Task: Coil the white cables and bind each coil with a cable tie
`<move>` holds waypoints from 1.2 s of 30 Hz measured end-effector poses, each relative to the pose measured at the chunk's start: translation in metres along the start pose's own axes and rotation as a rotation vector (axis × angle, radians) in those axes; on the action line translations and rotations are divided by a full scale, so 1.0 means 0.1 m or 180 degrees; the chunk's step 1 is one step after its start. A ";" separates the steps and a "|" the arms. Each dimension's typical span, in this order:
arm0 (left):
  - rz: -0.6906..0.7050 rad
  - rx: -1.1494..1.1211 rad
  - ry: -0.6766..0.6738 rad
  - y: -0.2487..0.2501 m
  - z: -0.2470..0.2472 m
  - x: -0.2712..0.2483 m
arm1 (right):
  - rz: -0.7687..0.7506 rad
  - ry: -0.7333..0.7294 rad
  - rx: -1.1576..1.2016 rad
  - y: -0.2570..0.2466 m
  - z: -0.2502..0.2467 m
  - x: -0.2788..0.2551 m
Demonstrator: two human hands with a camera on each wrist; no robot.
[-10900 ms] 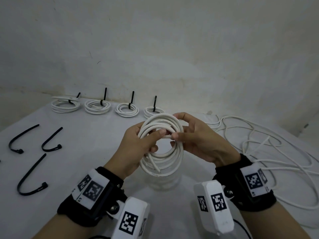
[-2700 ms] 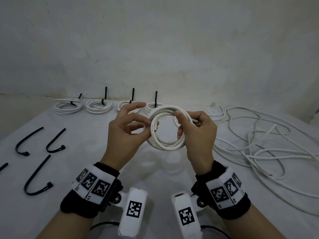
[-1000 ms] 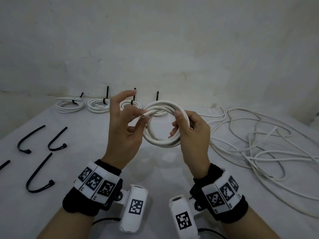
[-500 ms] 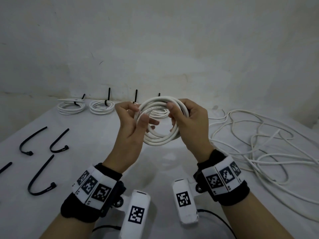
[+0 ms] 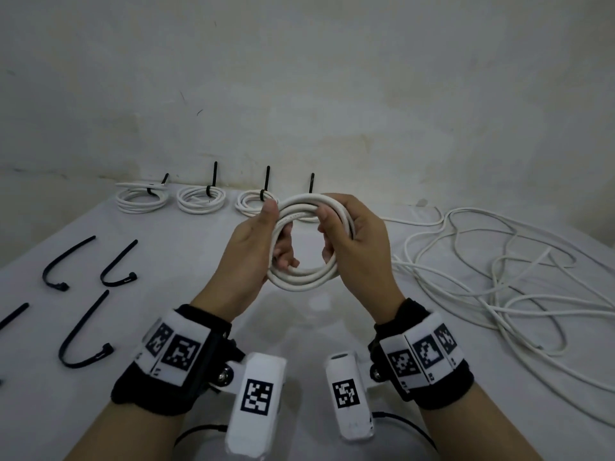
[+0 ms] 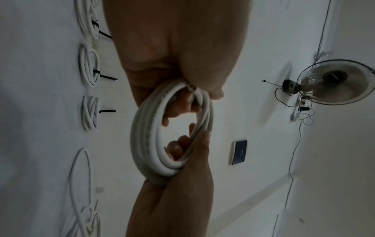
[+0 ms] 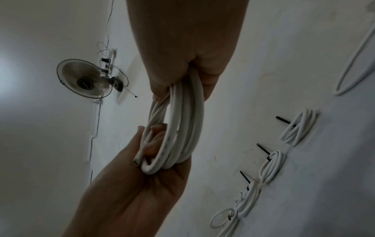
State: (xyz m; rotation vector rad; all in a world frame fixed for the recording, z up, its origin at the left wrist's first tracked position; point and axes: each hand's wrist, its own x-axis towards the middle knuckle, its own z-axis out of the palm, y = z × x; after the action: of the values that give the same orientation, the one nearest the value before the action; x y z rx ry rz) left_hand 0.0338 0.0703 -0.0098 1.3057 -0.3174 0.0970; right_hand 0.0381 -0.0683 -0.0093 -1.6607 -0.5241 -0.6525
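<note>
While four tied coils [image 5: 200, 200] are lying at the back w/ four loose ties [image 5: 85, 334], we're gripping one coil [image 5: 307, 245] upright, left hand [image 5: 248, 251] & right hand [image 5: 357, 247] curled round its sides.

Black fabric wristbands [image 5: 173, 377] carry white square-coded marker panels [image 5: 181, 352]; white box-shaped cameras [image 5: 258, 400] below them trail what look like thin black cables [image 5: 199, 430].
</note>
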 end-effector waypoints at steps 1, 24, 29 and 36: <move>0.0033 0.0047 0.0095 -0.01 0.01 0.00 | -0.0038 -0.0065 -0.0025 0.00 0.02 -0.01; 0.0250 0.0394 0.0375 -0.09 -0.08 0.03 | 0.1625 -0.0406 0.1496 -0.02 0.15 0.02; 0.0244 0.0554 0.0305 -0.11 -0.02 0.02 | 0.2213 -0.0285 0.1455 -0.08 0.13 0.03; 0.0126 0.0843 0.0020 -0.08 0.00 0.01 | 0.2313 0.0254 0.1273 -0.12 0.14 0.00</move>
State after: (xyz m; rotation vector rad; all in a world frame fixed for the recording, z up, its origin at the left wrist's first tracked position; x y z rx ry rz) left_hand 0.0373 0.0678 -0.0172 1.5611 -0.3330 0.1812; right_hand 0.0319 -0.0521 -0.0019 -1.3054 0.0314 -0.0646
